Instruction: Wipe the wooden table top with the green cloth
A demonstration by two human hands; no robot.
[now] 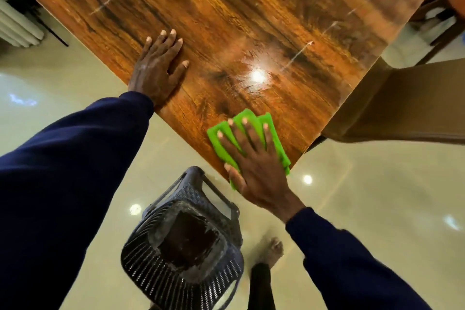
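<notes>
A glossy wooden counter (226, 20) runs diagonally from the upper left of the frame toward the lower centre. Its brown-orange grain is streaked with dark bands, and a bright ceiling light reflects as a glare spot near the middle. The visible corners are rounded. Around it lies a polished cream floor (50, 78) that mirrors several small lights.

The green cloth (214, 139), folded into a flat pad with soft layered edges, lies at the counter's nearest corner, lower centre of the frame, and slightly overhangs the edge. The right hand (251, 158) presses on it palm down, with the fingers straight and spread wide. The left hand (157, 70) lies flat on the bare wood by the left edge, fingers straight and slightly apart, holding nothing. Both arms wear dark navy sleeves (63, 184).

Below the corner stands a dark woven plastic chair (183, 241) with a ribbed, lattice-like shell. Beside it, a bare foot (274, 249) rests on the floor. At the right, a smooth tan chair back (402, 103) stands against the counter's edge.
</notes>
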